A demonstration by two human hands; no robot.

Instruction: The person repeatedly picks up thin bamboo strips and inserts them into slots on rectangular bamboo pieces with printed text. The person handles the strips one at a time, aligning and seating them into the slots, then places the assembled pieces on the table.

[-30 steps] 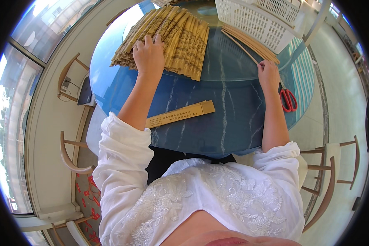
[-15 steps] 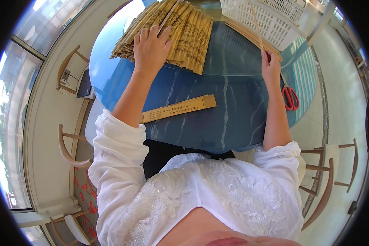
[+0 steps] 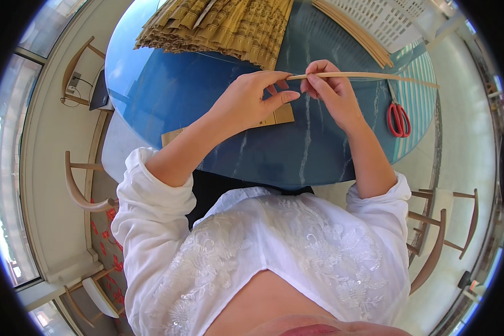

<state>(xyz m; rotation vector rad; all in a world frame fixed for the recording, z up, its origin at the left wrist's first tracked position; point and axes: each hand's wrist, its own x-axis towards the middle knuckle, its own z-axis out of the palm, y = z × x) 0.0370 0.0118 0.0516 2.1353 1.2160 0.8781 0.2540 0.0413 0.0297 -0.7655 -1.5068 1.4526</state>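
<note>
My right hand (image 3: 335, 94) pinches a long, thin wooden strip (image 3: 386, 75) near one end, between thumb and fingers. The strip runs out to the right over the table. My left hand (image 3: 249, 99) is at that near end, its index fingertip beside or touching the tip. Its thumb stands apart from the fingers, so the hand is open. Beneath my left hand and forearm lies a folded gold-brown printed paper piece (image 3: 284, 115), partly hidden. Beyond it spreads a pile of pleated gold-brown paper (image 3: 224, 35) with dark printing, cut off by the upper edge.
The round blue marbled table (image 3: 269, 159) has red-handled scissors (image 3: 398, 119) at its right side. More wooden strips (image 3: 355, 32) lie beside a white perforated plastic basket (image 3: 383, 19) at the far right. Wooden chairs (image 3: 75, 182) stand around.
My right hand has brought the strip from the far right towards the middle, turning it nearly level. My left hand has left the pleated pile and come to the strip's end.
</note>
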